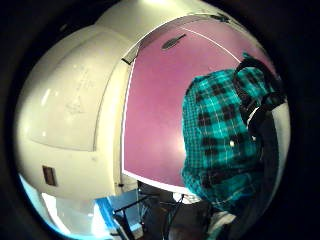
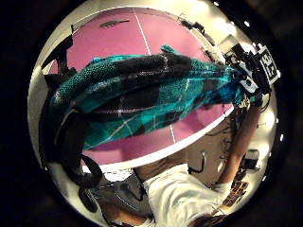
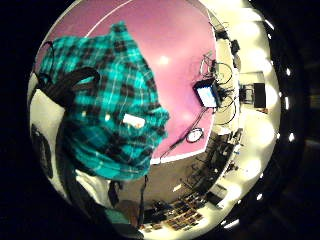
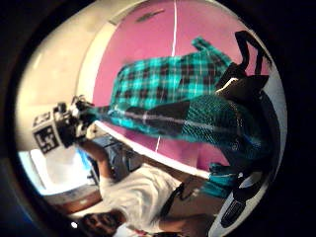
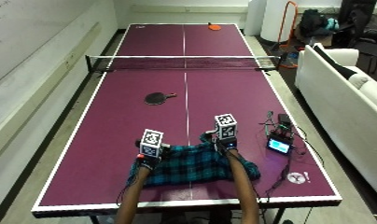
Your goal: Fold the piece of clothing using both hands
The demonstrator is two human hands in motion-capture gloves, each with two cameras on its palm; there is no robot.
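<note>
A teal and black plaid shirt [image 5: 194,165] lies bunched near the front edge of the purple table [image 5: 114,140]. My left hand [image 5: 149,158] grips its far left edge. My right hand [image 5: 226,145] grips its far right edge. In the left thumb side palm view the shirt [image 2: 142,99] stretches as a raised band across to the right hand [image 2: 251,80], which pinches its end. From the right thumb side palm view the shirt [image 4: 173,94] runs the same way to the left hand [image 4: 74,123]. The rest of the cloth hangs down to the table.
A black paddle [image 5: 157,98] lies on the table beyond the shirt. A small device with a lit screen [image 5: 280,145] and cables sit to the right of my right hand, a round disc [image 5: 294,178] near the corner. The net [image 5: 184,63] crosses mid-table. A white sofa [image 5: 344,93] stands at the right.
</note>
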